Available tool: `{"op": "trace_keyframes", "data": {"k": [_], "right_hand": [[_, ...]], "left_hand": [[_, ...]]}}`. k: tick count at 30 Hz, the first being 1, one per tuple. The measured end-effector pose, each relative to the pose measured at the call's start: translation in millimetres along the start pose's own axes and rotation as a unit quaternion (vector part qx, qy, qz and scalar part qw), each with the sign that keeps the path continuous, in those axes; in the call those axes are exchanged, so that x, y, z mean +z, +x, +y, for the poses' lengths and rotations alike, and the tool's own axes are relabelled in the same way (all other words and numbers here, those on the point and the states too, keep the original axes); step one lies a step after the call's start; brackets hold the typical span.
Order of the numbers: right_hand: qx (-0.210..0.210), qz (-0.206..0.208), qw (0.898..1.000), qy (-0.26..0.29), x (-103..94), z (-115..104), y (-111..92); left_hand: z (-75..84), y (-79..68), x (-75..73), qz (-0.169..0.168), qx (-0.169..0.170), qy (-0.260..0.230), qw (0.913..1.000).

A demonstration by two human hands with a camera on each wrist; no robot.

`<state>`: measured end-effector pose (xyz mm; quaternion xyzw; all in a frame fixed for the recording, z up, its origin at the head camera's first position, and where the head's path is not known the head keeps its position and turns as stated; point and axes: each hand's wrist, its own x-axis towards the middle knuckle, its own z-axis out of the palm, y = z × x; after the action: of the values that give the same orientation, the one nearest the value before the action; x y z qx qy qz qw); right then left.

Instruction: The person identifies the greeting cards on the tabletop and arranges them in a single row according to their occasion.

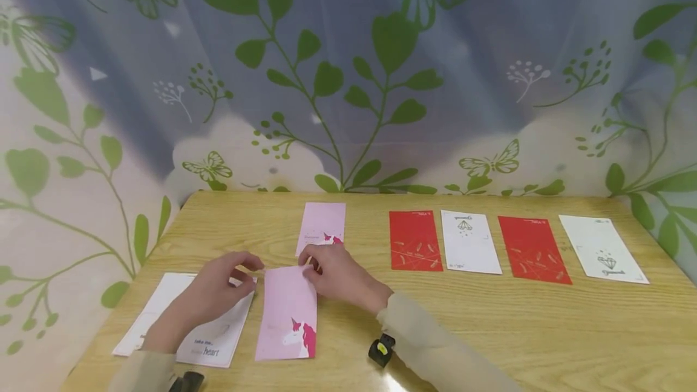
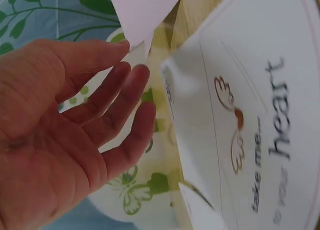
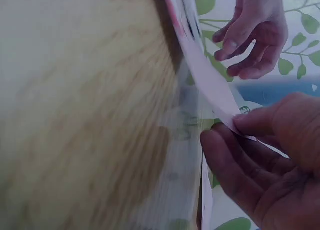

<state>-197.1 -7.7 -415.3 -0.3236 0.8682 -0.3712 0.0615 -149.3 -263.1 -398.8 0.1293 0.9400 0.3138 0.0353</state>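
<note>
The table (image 1: 490,331) looks like smooth, grained wood, glossy enough to throw a bright glare. The front pink card (image 1: 285,304) is thin, smooth, matt paper that bends; the back pink card (image 1: 323,219), red cards (image 1: 415,238) and white cards (image 1: 471,250) look like paper too. The curtain (image 1: 332,138) is printed cloth, the sleeve (image 1: 441,343) matt cloth, the wrist mount (image 1: 379,352) plastic.

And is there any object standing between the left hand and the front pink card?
Nothing visible does. The left hand is close to the upper left corner of the front pink card; whether they touch is unclear. The right hand pinches its upper right corner. The white cards lie below the left hand, not between.
</note>
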Motion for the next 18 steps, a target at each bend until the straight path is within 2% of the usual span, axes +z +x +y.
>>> {"op": "trace_keyframes", "data": {"k": [5,10,14,18], "right_hand": [[-0.003,-0.025,0.996,-0.086,2.0,-2.3,1.7],[0.002,-0.039,0.987,-0.158,3.5,-2.7,-0.5],[0.002,-0.043,0.983,-0.177,2.4,-4.5,-3.9],[-0.01,-0.068,0.98,-0.188,0.4,-11.2,-6.3]], "left_hand": [[-8.2,-18.7,-8.8,0.039,-0.014,0.061,0.9973],[-26.8,-38.6,-19.7,0.068,-0.022,0.113,0.991],[-41.6,-50.9,-25.3,0.068,-0.033,0.134,0.9881],[-51.8,-59.2,-25.4,0.045,-0.045,0.137,0.9885]]}}
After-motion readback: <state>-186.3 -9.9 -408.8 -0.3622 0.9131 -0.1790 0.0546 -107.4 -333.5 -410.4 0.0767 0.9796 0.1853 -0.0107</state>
